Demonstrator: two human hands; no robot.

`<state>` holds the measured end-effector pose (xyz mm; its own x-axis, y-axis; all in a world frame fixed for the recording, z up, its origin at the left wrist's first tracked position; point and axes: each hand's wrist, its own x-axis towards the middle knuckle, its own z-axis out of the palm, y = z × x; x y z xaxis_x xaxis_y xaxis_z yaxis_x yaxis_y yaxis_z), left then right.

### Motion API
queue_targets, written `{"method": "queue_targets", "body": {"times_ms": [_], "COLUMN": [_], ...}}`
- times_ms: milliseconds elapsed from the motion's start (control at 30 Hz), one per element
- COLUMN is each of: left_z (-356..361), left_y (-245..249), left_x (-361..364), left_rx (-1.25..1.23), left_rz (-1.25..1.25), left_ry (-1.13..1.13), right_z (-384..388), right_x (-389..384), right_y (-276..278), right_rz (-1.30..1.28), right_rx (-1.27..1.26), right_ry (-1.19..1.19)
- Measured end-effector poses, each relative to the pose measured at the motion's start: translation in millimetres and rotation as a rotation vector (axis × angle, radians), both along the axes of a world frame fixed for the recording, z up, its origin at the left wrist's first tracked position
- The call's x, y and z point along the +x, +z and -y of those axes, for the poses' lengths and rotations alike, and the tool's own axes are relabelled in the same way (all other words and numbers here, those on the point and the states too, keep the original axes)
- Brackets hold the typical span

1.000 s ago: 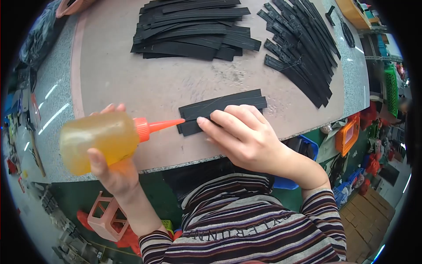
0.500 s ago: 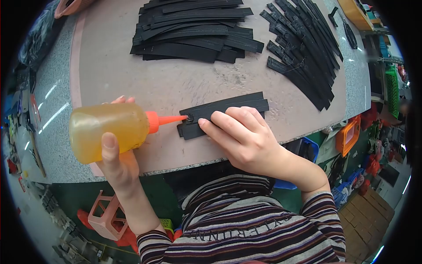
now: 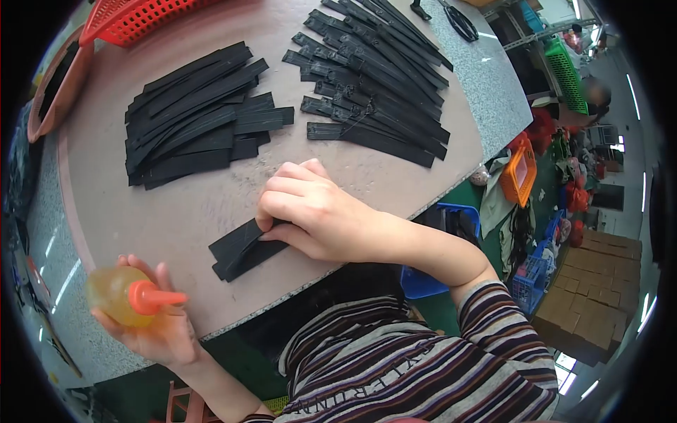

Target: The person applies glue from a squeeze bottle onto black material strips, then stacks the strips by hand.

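Note:
My left hand (image 3: 159, 338) cradles a squeeze bottle (image 3: 116, 292) of yellow liquid, its orange-red nozzle (image 3: 166, 298) pointing right, apart from the strips. Low over the table, my right hand (image 3: 310, 211) pinches a black strip (image 3: 247, 247) between thumb and fingers. More than one black strip lies together there, and my fingers cover their right ends. Beyond my hands, a pile of flat black strips (image 3: 190, 120) spreads on the left. To its right is a fanned row of black strips (image 3: 381, 84) with shiny patches near their left ends.
A red basket (image 3: 134, 25) and a pinkish bin (image 3: 60, 92) stand at the table's far left. Blue crates (image 3: 462, 211), an orange basket (image 3: 520, 176) and cardboard (image 3: 585, 289) are on the right, past the table edge. A person (image 3: 596, 95) is in the right background.
The bottle has moved down and left, and its nozzle tip has left the strip. My right hand now pinches a strip rather than resting on it. The view has turned to the right.

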<state>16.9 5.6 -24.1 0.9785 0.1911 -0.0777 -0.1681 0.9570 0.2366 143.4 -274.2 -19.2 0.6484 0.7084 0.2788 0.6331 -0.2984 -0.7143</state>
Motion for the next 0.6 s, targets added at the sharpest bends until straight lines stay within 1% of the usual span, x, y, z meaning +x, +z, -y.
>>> {"method": "queue_targets", "body": {"times_ms": [100,167,200,233,267,300,367,400,467,533,567,600], "left_z": [34,33,32,30,26,24,21,19,15,5,2,-4], "left_y": [9,16,18,16,14,11,8,8,9,15,14,17], "left_x": [27,30,30,28,25,23,24,23,23,14,10,1], "left_rx": [-0.068,-0.031,-0.012,-0.032,-0.052,-0.072,-0.105,-0.120,-0.136,-0.085,-0.034,0.018], "left_rz": [0.117,0.077,0.055,0.048,0.039,0.032,0.059,0.071,0.091,0.079,0.068,0.058], "left_ry": [-0.199,-0.199,-0.198,-0.187,-0.174,-0.159,-0.135,-0.119,-0.094,-0.039,-0.005,0.031], "right_z": [6,19,31,48,67,91,131,142,148,147,139,125], "right_x": [2,2,6,12,23,37,60,65,66,71,68,61], "right_y": [1,10,24,37,43,50,42,36,31,13,9,14], "right_rz": [-0.003,0.012,-0.039,-0.132,-0.314,-0.448,-0.324,-0.329,-0.204,0.549,0.511,0.508], "right_rx": [0.107,0.186,0.255,0.264,0.381,0.438,0.354,0.341,-0.038,-0.318,-0.293,-0.205], "right_ry": [0.008,0.011,-0.101,-0.303,-0.490,-0.618,-0.771,-0.799,-0.908,-0.841,-0.923,-0.864]}}
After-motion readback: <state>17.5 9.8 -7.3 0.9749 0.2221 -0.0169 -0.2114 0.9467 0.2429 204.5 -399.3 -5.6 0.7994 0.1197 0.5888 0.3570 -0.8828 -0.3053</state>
